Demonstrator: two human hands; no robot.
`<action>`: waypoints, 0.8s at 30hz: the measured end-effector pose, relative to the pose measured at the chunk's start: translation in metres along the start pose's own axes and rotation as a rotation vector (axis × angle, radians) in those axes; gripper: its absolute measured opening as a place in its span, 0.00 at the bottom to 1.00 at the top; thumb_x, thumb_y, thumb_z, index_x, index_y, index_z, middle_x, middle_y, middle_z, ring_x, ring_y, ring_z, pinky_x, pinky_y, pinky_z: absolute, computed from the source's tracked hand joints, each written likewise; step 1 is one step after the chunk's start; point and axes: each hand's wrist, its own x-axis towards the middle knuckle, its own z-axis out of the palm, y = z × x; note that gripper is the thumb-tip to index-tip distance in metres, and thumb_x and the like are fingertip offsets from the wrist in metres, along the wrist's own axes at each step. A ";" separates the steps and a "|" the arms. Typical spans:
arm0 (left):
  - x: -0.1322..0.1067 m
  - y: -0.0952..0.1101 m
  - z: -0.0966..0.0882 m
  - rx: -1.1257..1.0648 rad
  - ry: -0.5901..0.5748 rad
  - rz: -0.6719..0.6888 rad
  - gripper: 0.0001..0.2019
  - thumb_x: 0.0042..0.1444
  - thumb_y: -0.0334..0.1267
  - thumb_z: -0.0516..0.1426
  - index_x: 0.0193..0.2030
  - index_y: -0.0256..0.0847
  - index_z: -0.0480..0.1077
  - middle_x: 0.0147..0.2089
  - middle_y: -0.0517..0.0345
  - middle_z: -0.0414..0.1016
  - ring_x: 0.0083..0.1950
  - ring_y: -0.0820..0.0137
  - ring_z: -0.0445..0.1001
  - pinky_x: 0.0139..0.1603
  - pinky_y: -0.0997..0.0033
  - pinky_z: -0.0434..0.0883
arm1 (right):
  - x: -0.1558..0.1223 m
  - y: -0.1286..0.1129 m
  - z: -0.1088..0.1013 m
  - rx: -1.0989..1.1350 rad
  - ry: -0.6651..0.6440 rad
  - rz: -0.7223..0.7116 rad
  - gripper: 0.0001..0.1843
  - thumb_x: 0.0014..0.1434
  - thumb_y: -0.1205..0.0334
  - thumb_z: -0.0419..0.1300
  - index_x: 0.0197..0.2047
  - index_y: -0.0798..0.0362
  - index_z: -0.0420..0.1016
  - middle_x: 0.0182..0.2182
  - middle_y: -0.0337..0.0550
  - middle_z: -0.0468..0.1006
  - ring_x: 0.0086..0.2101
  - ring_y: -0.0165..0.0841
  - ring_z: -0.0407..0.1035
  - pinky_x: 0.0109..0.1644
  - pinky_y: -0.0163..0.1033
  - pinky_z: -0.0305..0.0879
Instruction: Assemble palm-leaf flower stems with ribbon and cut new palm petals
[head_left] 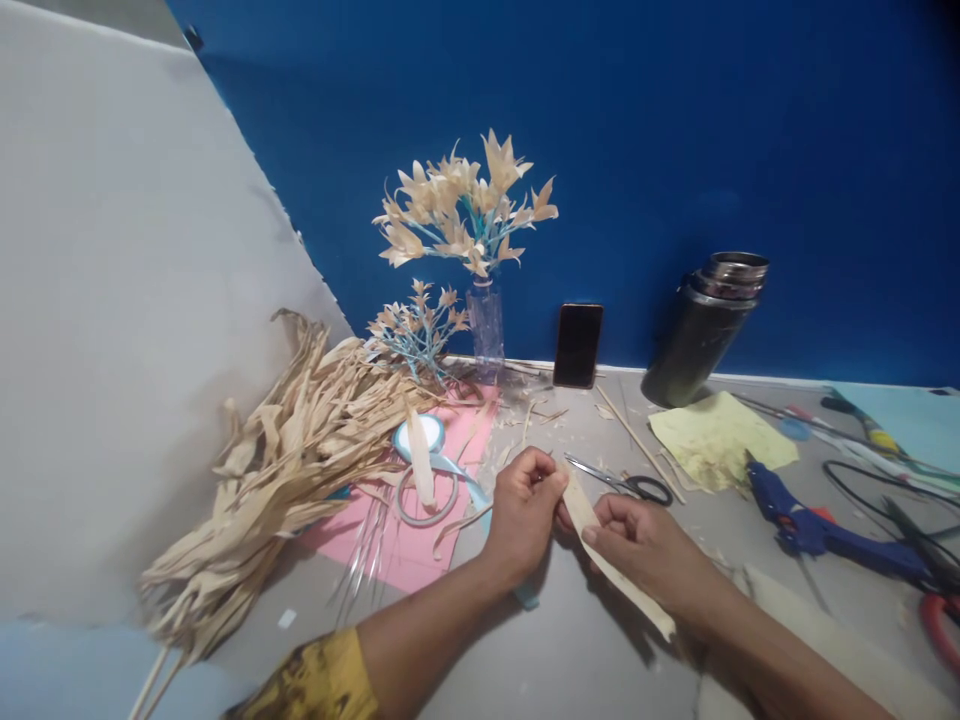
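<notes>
Between my hands is a long pale strip of dried corn husk (626, 582), slanting down to the right. My left hand (526, 505) pinches its upper end between thumb and fingers. My right hand (651, 548) grips it about midway, thumb on top, and the lower end sticks out past the palm. Scissors (611, 480) with dark handles lie on the table just beyond my fingers. Left of my left hand, another husk piece (420, 460) rests across a roll of light blue ribbon (403, 432) and a grey ring (406, 515).
A heap of dried husks (300, 450) lies left on pink paper (427, 555). Behind stand husk flowers (457, 200) in a clear bottle (486, 325), a phone (578, 345) and a dark flask (701, 335). To the right are yellow paper (716, 435) and a blue glue gun (817, 530).
</notes>
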 end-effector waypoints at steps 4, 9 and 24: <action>0.003 0.002 -0.004 0.059 0.012 -0.011 0.09 0.51 0.39 0.62 0.29 0.40 0.64 0.22 0.65 0.68 0.20 0.74 0.70 0.21 0.76 0.68 | 0.000 0.000 -0.002 -0.009 -0.014 -0.002 0.13 0.54 0.56 0.59 0.25 0.49 0.59 0.17 0.29 0.60 0.20 0.26 0.52 0.24 0.33 0.44; 0.004 0.000 -0.009 0.124 -0.012 0.056 0.11 0.54 0.40 0.61 0.30 0.41 0.62 0.21 0.67 0.64 0.20 0.77 0.65 0.21 0.78 0.66 | -0.002 -0.004 -0.004 -0.044 0.004 -0.005 0.13 0.55 0.56 0.59 0.25 0.50 0.59 0.17 0.27 0.56 0.20 0.25 0.50 0.24 0.33 0.43; 0.008 0.005 -0.013 0.121 -0.178 -0.176 0.12 0.45 0.42 0.67 0.28 0.33 0.77 0.19 0.57 0.71 0.20 0.73 0.69 0.23 0.73 0.68 | -0.005 -0.010 -0.010 -0.094 -0.089 -0.008 0.13 0.52 0.54 0.59 0.24 0.50 0.60 0.17 0.27 0.52 0.21 0.25 0.46 0.24 0.33 0.41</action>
